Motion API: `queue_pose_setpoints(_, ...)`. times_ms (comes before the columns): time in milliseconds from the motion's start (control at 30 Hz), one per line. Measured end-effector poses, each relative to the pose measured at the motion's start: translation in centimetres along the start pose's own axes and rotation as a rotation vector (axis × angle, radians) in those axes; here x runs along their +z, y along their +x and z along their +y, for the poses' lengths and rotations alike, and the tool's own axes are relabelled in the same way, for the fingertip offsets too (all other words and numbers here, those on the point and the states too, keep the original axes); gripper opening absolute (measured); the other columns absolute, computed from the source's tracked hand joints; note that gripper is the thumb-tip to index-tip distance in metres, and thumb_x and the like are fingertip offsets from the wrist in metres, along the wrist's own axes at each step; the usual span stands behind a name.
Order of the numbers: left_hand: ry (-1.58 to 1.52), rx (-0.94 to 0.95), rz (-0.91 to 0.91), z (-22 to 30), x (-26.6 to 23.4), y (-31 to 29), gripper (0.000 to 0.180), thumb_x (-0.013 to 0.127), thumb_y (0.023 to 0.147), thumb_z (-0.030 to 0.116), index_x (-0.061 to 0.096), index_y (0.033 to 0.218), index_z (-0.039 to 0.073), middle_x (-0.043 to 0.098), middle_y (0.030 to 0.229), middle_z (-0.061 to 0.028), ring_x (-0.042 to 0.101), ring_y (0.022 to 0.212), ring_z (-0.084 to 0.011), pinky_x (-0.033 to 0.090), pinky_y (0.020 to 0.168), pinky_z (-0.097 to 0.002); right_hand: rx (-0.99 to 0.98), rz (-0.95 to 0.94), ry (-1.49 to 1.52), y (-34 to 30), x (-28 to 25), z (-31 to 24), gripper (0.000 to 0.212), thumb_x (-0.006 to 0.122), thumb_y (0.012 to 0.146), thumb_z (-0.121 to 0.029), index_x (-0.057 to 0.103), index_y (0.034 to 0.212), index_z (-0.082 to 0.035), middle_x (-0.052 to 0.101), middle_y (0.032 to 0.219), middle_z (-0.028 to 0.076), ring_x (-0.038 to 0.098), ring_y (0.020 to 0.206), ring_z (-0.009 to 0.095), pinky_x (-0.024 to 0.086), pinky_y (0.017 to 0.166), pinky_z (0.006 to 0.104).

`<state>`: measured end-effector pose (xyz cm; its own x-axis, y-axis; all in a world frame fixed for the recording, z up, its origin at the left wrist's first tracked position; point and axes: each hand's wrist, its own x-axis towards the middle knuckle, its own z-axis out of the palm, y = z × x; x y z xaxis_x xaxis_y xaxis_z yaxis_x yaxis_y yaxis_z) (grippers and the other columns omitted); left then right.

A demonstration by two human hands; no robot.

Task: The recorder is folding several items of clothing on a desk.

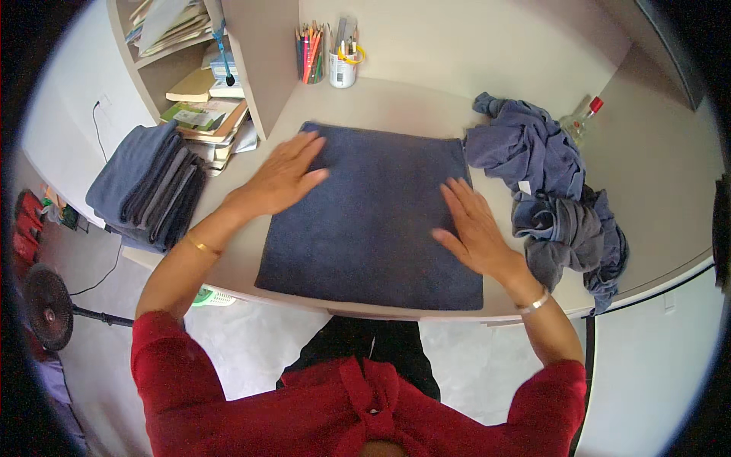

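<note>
A dark blue square towel [373, 221] lies spread flat on the desk in front of me, its near edge along the desk's front. My left hand [283, 177] rests at its upper left part, fingers stretched toward the far left corner. On the towel's right side is my right hand [476, 228], palm down with the fingers apart. Neither hand grips anything. Right of the towel sits a heap of crumpled blue and grey towels [533, 145]. A stack of folded dark towels [148, 186] stands at the desk's left end.
Against the back wall are a clear holder of colored pencils [311, 57] and a white cup of pens [343, 68]. A bottle with a red cap [582, 122] stands behind the heap. Left are shelves with books [202, 114]; a black fan [49, 306] stands beyond the desk.
</note>
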<state>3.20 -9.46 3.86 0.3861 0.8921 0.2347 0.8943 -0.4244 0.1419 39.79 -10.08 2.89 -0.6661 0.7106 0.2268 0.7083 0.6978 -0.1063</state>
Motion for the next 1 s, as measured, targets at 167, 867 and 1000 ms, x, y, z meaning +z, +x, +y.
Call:
queue_pose_setpoints(167,-0.074,0.101,-0.047,4.5,4.5,6.6,0.065,0.039,0.095,0.046,0.031,0.139,0.0,0.025,0.147,-0.0198,0.02,0.138,-0.0327,0.015,0.112,-0.0466,-0.087,0.155,0.064,9.2,4.6,1.5,0.064,0.044,0.093,-0.044,0.035,0.134,0.004,0.033,0.141,0.025,0.027,0.134,0.038,0.023,0.107,0.0502)
queue_pose_setpoints(867,0.064,-0.019,-0.041,-9.5,6.0,13.0,0.031,0.059,0.079,0.004,0.055,0.11,0.003,0.055,0.112,-0.0181,0.052,0.105,-0.0357,0.045,0.091,-0.0424,0.088,0.08,-0.222,13.5,4.9,13.0,0.02,0.056,0.077,-0.005,0.06,0.096,-0.003,0.059,0.096,0.018,0.056,0.093,0.038,0.049,0.077,0.0468)
queue_pose_setpoints(1000,-0.039,-0.021,-0.039,-10.0,5.5,13.6,0.021,0.06,0.073,0.004,0.062,0.094,0.002,0.06,0.101,-0.0167,0.058,0.095,-0.032,0.048,0.08,-0.041,0.193,0.001,-0.2,13.9,4.1,13.1,0.019,0.058,0.076,-0.006,0.061,0.095,-0.003,0.059,0.096,0.019,0.057,0.091,0.039,0.049,0.078,0.0472)
